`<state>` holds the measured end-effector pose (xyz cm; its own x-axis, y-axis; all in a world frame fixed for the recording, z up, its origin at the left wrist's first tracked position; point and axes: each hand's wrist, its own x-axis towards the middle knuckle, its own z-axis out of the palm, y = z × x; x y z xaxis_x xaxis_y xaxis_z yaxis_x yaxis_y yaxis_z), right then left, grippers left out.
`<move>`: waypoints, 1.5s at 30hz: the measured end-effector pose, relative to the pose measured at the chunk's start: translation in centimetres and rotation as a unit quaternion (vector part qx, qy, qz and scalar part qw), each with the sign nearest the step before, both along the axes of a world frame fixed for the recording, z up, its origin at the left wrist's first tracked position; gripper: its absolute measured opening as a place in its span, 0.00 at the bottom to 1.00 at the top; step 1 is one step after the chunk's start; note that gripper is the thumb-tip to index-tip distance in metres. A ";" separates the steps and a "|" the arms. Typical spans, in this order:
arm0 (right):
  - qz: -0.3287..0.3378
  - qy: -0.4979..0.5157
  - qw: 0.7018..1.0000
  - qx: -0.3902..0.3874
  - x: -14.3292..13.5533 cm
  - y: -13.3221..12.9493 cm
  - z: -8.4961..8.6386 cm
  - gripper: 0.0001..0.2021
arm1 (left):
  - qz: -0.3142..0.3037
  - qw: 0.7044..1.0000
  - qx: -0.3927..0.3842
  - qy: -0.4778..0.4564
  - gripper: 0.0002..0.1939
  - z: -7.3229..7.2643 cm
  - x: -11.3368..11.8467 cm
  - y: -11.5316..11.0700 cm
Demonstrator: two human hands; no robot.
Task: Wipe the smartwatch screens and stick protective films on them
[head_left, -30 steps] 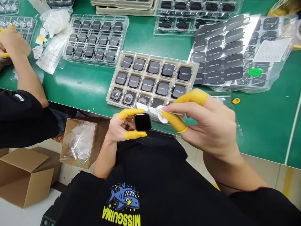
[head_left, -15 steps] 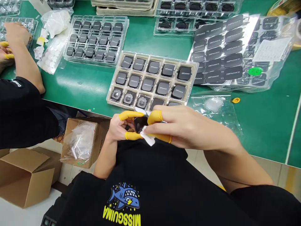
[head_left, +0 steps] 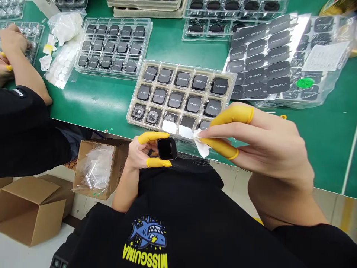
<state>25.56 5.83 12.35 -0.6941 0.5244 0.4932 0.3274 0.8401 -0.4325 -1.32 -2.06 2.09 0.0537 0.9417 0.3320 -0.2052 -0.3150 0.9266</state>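
A black watch body (head_left: 167, 149) with a dark, glossy screen is held at its edges by my left hand (head_left: 143, 152), which wears yellow finger covers. To its right, my right hand (head_left: 251, 139) pinches a crumpled white cloth or tissue (head_left: 203, 146) between covered fingers, apart from the watch. Two white rounded pieces (head_left: 169, 127) show at the near edge of a compartment tray (head_left: 128, 114). That tray holds dark square pieces marked HiFuture and, in its nearest row, watch bodies with their sensor backs up.
Another filled tray (head_left: 77, 63) stands farther left. Sheets of black labels (head_left: 255, 61) lie at right, under or beside plastic. A co-worker's arm (head_left: 30, 74) reaches in from the left. Cardboard boxes (head_left: 118, 163) stand below the table edge.
My right hand has moved right, away from the watch, with the white cloth or tissue. The watch's screen is now uncovered. White rounded pieces now show at the tray's near edge.
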 end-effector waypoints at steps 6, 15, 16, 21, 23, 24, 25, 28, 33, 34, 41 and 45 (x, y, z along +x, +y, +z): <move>0.015 0.007 1.000 -0.024 -0.5 -0.1 -0.8 0.08 | -0.008 1.000 -0.010 0.000 0.35 0.4 0.2 -0.1; 0.029 0.037 0.997 -0.063 -1.1 -0.7 -1.2 0.10 | -0.013 1.000 -0.016 0.002 0.37 -0.4 0.0 -0.2; 0.038 0.041 0.997 -0.062 -1.2 -0.8 -1.3 0.10 | -0.015 1.000 -0.014 -0.002 0.37 -0.5 0.0 -0.2; 0.075 0.039 0.996 -0.031 -1.7 -1.3 -1.7 0.08 | -0.020 1.000 -0.018 0.016 0.38 -0.6 -0.1 -0.3; 0.057 0.028 0.998 -0.009 -1.9 -1.4 -1.8 0.08 | -0.015 0.999 -0.020 0.029 0.37 -0.5 -0.1 -0.3; 0.047 0.021 0.999 0.005 -2.0 -1.3 -1.8 0.09 | -0.015 0.999 -0.020 0.036 0.37 -0.5 -0.1 -0.3; 0.038 0.009 0.999 0.019 -2.2 -1.3 -1.8 0.09 | -0.015 0.999 -0.021 0.043 0.38 -0.6 0.0 -0.4; 0.041 -0.023 0.997 0.062 -2.9 -1.3 -1.8 0.10 | -0.022 0.997 -0.026 0.063 0.39 -1.2 0.0 -0.4; 0.112 0.002 0.992 0.065 -4.5 -1.2 -1.8 0.09 | -0.017 0.996 -0.008 0.084 0.38 -2.4 -0.3 -0.2; 0.135 0.005 0.990 0.051 -4.5 -1.1 -1.7 0.10 | -0.015 0.996 0.002 0.086 0.37 -2.5 -0.4 -0.1; 0.139 -0.095 0.985 0.020 -0.9 0.2 -0.4 0.12 | -0.007 0.999 -0.018 0.031 0.36 -1.0 -0.8 -0.4; 0.101 -0.029 0.994 0.010 -0.4 -0.4 -0.3 0.08 | -0.030 0.998 -0.029 0.040 0.38 -0.7 -0.9 -0.4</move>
